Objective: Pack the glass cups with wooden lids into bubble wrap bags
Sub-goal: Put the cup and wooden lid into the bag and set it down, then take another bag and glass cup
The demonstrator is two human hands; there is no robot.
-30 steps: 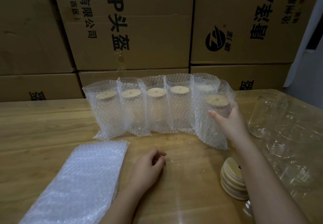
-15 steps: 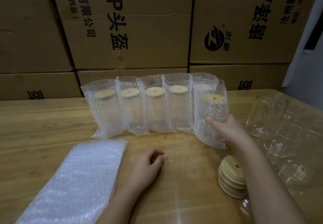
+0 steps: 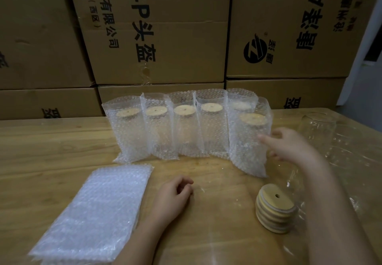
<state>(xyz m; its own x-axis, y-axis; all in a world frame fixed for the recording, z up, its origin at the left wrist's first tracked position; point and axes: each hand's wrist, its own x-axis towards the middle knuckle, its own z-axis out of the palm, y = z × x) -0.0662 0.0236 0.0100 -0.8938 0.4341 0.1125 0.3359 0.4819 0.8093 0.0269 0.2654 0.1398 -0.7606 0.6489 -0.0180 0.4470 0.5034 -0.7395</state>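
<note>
Several glass cups with wooden lids stand upright in bubble wrap bags (image 3: 186, 128) in a row at the back of the wooden table (image 3: 41, 151). The nearest bagged cup (image 3: 246, 147) stands at the row's right end. My right hand (image 3: 289, 147) is beside it with fingers spread, the index fingertip at the bag's side; the hand is blurred. My left hand (image 3: 173, 196) rests on the table, loosely curled and holding nothing. A flat stack of bubble wrap bags (image 3: 99, 213) lies at the front left. A stack of wooden lids (image 3: 275, 209) sits at the front right.
Bare glass cups (image 3: 316, 132) stand and lie on clear plastic film at the table's right side. Stacked cardboard boxes (image 3: 165, 37) form a wall right behind the table.
My right hand slid down from the top of the rightmost bagged cup to its side, then opened. The bagged cup now stands on the table. The left hand stayed put.
</note>
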